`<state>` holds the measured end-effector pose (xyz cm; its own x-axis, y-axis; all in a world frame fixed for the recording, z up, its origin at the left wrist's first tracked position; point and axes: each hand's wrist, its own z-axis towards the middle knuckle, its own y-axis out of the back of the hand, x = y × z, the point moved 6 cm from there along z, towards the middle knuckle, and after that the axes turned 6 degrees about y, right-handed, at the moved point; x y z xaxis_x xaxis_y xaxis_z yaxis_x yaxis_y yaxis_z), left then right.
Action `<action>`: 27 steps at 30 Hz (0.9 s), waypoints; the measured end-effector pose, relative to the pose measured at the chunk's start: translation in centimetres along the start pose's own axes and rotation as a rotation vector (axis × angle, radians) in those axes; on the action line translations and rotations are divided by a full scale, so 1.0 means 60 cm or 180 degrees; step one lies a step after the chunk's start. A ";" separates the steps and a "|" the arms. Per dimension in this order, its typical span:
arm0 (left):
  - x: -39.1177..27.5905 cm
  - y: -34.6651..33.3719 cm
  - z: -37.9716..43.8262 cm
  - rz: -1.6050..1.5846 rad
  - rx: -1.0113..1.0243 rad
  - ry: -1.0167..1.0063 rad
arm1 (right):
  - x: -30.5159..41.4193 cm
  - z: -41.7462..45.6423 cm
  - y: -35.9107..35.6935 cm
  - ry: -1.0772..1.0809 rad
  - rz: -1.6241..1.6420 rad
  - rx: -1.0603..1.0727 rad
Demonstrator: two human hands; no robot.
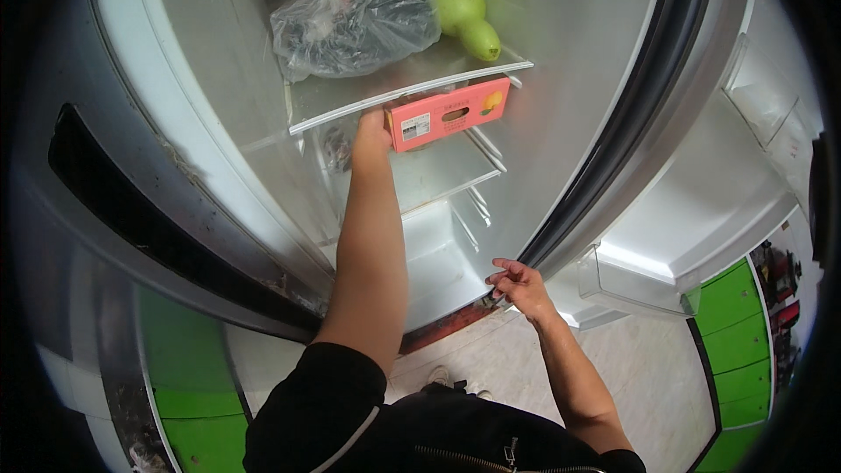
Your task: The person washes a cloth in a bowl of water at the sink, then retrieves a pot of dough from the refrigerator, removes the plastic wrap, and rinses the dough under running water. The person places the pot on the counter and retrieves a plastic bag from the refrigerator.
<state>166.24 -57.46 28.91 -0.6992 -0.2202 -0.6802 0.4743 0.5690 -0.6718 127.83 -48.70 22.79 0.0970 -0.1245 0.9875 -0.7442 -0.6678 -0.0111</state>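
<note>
My left arm reaches into an open refrigerator, where my left hand is at the left end of a pink cardboard box. The box has a handle slot and a fruit picture, and lies just under the front edge of a glass shelf. My fingers are hidden by the box and shelf, so the grip cannot be made out. On that shelf lie a filled clear plastic bag and a green gourd. Lower right, my right hand hovers near the refrigerator's opening, holding nothing, its fingers partly bent and apart.
Below is another glass shelf with a bagged item at its left, above a white bottom compartment. Refrigerator doors stand open on both sides, the right one with a clear door bin. Green cabinets stand beyond.
</note>
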 end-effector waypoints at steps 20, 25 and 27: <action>0.249 0.018 -0.576 0.0241 0.0359 -0.0219 | -0.148 -0.159 0.165 -0.0430 0.1091 -0.0398; 0.350 0.082 -0.715 0.0424 0.0059 0.0034 | -0.249 -0.246 0.241 -0.0327 0.0851 -0.0169; 0.417 0.181 -0.749 0.1021 0.0077 -0.0221 | -0.267 -0.267 0.254 -0.0550 0.0548 -0.0115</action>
<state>129.85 -21.20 17.75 -0.4743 -0.0869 -0.8761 0.6777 0.5991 -0.4263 104.34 -45.13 9.31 0.0760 -0.3598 0.9299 -0.7825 -0.5996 -0.1681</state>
